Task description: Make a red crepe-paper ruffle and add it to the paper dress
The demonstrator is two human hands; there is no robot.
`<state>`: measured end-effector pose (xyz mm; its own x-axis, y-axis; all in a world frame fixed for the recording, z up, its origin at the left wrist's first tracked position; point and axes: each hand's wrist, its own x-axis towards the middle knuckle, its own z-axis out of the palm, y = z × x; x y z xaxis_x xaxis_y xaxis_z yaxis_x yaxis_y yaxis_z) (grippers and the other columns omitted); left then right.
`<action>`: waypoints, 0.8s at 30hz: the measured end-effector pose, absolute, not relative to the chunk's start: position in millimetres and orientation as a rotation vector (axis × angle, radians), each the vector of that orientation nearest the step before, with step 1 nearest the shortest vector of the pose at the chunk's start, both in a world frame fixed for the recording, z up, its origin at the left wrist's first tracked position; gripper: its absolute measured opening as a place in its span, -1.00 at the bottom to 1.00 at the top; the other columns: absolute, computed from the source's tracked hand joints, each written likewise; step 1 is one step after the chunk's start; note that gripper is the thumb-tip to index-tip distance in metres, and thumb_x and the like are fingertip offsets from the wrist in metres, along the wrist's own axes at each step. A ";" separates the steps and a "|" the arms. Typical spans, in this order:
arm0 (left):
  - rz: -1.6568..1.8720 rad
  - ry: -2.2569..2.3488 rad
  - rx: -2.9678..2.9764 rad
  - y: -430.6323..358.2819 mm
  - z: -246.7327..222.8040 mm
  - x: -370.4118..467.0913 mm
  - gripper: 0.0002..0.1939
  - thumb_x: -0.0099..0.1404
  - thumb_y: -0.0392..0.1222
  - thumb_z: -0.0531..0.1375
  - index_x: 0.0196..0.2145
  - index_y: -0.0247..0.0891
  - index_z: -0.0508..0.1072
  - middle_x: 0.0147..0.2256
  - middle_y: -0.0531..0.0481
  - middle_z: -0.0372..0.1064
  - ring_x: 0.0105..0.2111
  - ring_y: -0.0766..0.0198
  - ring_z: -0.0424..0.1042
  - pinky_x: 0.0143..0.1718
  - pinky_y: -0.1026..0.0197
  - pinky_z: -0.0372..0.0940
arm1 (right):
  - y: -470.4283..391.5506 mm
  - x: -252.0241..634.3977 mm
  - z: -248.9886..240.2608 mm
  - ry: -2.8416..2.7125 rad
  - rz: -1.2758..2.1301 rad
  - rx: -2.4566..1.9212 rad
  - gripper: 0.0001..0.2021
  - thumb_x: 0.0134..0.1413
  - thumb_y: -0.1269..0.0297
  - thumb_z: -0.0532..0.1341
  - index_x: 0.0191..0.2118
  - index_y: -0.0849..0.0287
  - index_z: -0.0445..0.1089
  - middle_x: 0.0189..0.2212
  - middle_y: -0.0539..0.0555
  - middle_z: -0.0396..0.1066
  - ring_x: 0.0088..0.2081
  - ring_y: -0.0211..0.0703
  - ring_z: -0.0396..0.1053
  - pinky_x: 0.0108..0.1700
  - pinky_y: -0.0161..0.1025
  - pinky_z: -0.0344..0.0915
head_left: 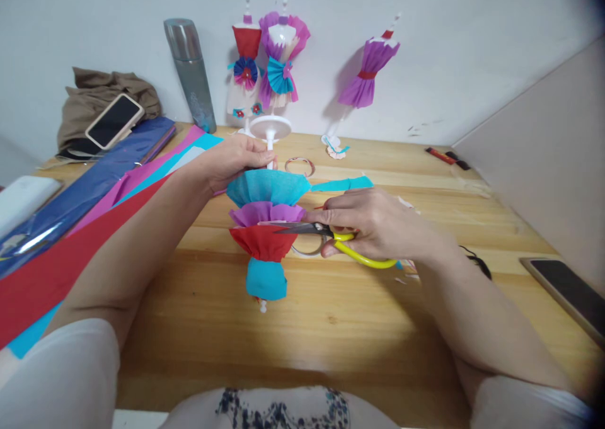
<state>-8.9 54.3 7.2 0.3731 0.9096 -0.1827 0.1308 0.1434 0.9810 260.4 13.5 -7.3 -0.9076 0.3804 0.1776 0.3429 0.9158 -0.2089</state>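
A small mannequin stand (270,142) hangs upside down, its round white base on top; my left hand (243,159) is closed around its pole. It wears layered crepe paper: a blue layer (268,188), then purple (267,213), then red (262,243), with a blue bodice (266,279) lowest. My right hand (362,221) holds yellow-handled scissors (366,257), their dark blades lying across the edge between the purple and red layers. A blue paper strip (344,184) lies behind my right hand.
Three dressed mannequins (246,45) stand along the wall, beside a grey bottle (191,76). On the left are a phone (115,121), brown cloth (106,89) and long coloured paper sheets (85,246). Tape rolls (300,166) lie mid-table; another phone (567,290) is at right.
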 end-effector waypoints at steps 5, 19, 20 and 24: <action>0.744 1.075 1.313 54.4 7.1 -8.0 -0.66 0.35 -0.35 0.15 -0.61 -0.36 0.41 -0.64 0.03 0.25 -0.69 0.44 0.21 -0.62 0.37 0.12 | 12.6 259.9 -5.3 -2.868 0.290 -0.564 -0.63 0.33 0.03 0.21 0.03 0.19 0.53 -0.40 0.10 0.50 -0.41 -0.13 0.40 -0.34 -0.22 0.21; 0.731 1.044 1.291 54.0 8.9 -8.5 -0.66 0.37 -0.37 0.14 -0.58 -0.37 0.44 -0.65 0.03 0.29 -0.68 0.45 0.23 -0.60 0.38 0.12 | 15.0 260.6 -9.2 -2.812 0.288 -0.474 -0.62 0.34 0.04 0.21 0.05 0.22 0.53 -0.40 0.11 0.53 -0.45 -0.18 0.40 -0.36 -0.25 0.22; 0.729 1.051 1.294 53.7 9.3 -8.1 -0.65 0.38 -0.38 0.14 -0.58 -0.37 0.44 -0.66 0.04 0.28 -0.69 0.45 0.22 -0.61 0.39 0.12 | 14.9 260.8 -9.0 -2.815 0.284 -0.475 -0.61 0.35 0.04 0.20 0.06 0.22 0.53 -0.38 0.11 0.55 -0.44 -0.18 0.41 -0.36 -0.25 0.22; 0.729 1.112 1.277 51.4 12.4 -5.4 -0.60 0.40 -0.40 0.10 -0.62 -0.36 0.42 -0.69 0.05 0.25 -0.72 0.46 0.20 -0.64 0.41 0.09 | 14.2 262.1 -8.0 -2.847 0.283 -0.540 -0.59 0.37 0.04 0.17 0.12 0.20 0.51 -0.31 0.16 0.60 -0.40 -0.13 0.48 -0.34 -0.24 0.24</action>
<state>-5.4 51.4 12.4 0.3398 0.9111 -0.2333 0.1493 0.1927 0.9698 262.1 14.2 -8.0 -0.9058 0.3802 0.1873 0.3358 0.9134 -0.2301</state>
